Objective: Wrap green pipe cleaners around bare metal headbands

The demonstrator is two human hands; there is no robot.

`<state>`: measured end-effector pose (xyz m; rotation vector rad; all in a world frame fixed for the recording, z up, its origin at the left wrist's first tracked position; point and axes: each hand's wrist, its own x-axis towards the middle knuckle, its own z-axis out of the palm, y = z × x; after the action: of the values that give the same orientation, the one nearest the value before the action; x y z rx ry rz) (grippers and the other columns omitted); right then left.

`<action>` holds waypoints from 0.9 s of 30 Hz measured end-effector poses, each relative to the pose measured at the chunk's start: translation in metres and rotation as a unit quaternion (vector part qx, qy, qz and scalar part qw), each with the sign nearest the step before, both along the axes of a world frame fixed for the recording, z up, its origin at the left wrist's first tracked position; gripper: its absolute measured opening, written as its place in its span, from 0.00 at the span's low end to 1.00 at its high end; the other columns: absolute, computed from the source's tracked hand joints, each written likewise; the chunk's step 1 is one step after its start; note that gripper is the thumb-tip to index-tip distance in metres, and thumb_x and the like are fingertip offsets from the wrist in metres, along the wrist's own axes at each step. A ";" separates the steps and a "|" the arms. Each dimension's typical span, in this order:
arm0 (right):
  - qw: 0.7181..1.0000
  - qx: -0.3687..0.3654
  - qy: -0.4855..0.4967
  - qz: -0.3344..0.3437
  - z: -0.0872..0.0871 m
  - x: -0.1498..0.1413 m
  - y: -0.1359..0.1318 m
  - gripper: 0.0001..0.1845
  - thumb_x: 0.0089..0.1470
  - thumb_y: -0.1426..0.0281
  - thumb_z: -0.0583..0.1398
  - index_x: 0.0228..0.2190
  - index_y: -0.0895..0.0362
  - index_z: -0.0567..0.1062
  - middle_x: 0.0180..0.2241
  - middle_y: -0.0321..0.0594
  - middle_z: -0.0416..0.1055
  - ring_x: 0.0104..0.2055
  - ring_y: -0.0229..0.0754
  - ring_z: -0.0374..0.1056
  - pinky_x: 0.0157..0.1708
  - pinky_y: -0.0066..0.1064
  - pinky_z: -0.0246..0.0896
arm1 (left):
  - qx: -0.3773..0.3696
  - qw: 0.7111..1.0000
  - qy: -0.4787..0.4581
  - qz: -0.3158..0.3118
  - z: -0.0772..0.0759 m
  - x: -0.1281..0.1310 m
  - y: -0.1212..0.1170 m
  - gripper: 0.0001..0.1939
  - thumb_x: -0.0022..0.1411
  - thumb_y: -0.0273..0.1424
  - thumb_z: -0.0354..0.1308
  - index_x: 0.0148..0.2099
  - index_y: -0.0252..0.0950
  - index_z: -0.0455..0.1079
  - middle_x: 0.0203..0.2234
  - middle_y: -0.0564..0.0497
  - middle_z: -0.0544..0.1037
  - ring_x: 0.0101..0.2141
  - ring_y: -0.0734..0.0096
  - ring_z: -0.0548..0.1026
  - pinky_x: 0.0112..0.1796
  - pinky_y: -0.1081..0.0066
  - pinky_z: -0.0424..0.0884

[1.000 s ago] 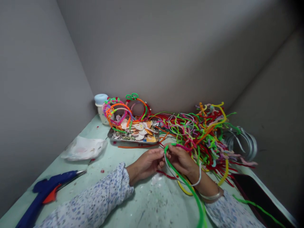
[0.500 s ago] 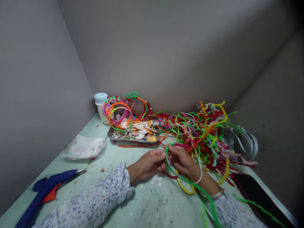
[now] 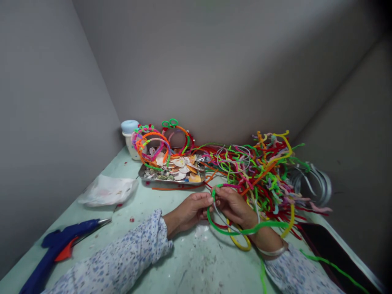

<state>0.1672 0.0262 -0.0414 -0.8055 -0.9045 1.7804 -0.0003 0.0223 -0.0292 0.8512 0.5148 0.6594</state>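
Over the table's middle, my left hand (image 3: 192,209) is closed in a pinch at the green pipe cleaner (image 3: 266,224). My right hand (image 3: 235,206) pinches the same spot from the other side, its fingertips partly hidden. There the green fuzz wraps around a thin silver wire (image 3: 219,213), which bends into a loop beside my right hand. Magenta fuzz (image 3: 230,186) covers another stretch of this loop. The long free part of the green pipe cleaner curves below my hands and crosses in front of my right wrist. A yellow pipe cleaner loop (image 3: 241,243) lies beneath.
A metal tray (image 3: 171,182) of shells stands at the back, with finished-looking pipe cleaner hoops (image 3: 153,141) on it. Right of it spreads a tangled pipe cleaner pile (image 3: 260,167) and a wire coil (image 3: 324,188). A blue glue gun (image 3: 67,237), plastic bag (image 3: 108,190), jar (image 3: 131,141) and dark tablet-like object (image 3: 333,253) lie around.
The green pipe cleaner's free length has swung up from hanging at the lower right to lying across my right wrist. Both hands have stayed nearly in place.
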 end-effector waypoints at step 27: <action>1.000 0.004 0.001 -0.024 0.001 -0.004 0.000 0.12 0.47 0.62 0.68 0.24 0.59 0.78 0.22 0.33 0.70 0.23 0.31 0.62 0.26 0.25 0.57 | 0.009 1.000 -0.023 -0.007 -0.001 -0.001 0.002 0.10 0.56 0.33 0.63 0.35 0.29 0.73 0.22 0.55 0.63 0.19 0.84 0.54 0.21 0.77 0.46</action>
<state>0.1635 0.0266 -0.0407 -0.8134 -0.8822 1.7357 -0.0009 0.0245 -0.0303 0.8541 0.4614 0.6692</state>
